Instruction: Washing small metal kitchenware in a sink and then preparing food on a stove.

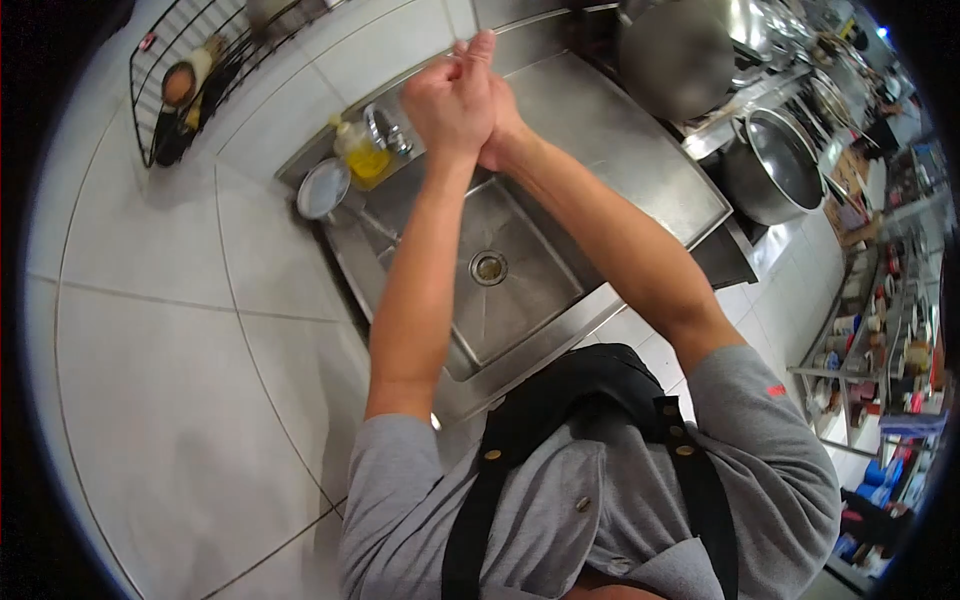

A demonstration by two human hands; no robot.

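My left hand (452, 112) and my right hand (507, 120) are pressed together, raised over the back of a stainless steel sink (525, 315). Some fingers look curled, and one thumb points up. Whatever lies between the palms is hidden. A chrome faucet (386, 133) stands just left of my hands, with no water seen running from it. Beside the faucet is a clear pump bottle with yellow liquid (367, 159). A round pale container (324, 189) sits at the sink's left corner. In the basin's floor is a round drain (488, 268).
A steel drainboard (607, 142) extends right of the basin. Beyond it are a large round metal vessel (675, 60) and a deep pot (776, 169). A black wire rack (139, 112) holding utensils hangs on the tiled wall (142, 352). Loaded shelves (832, 373) stand far right.
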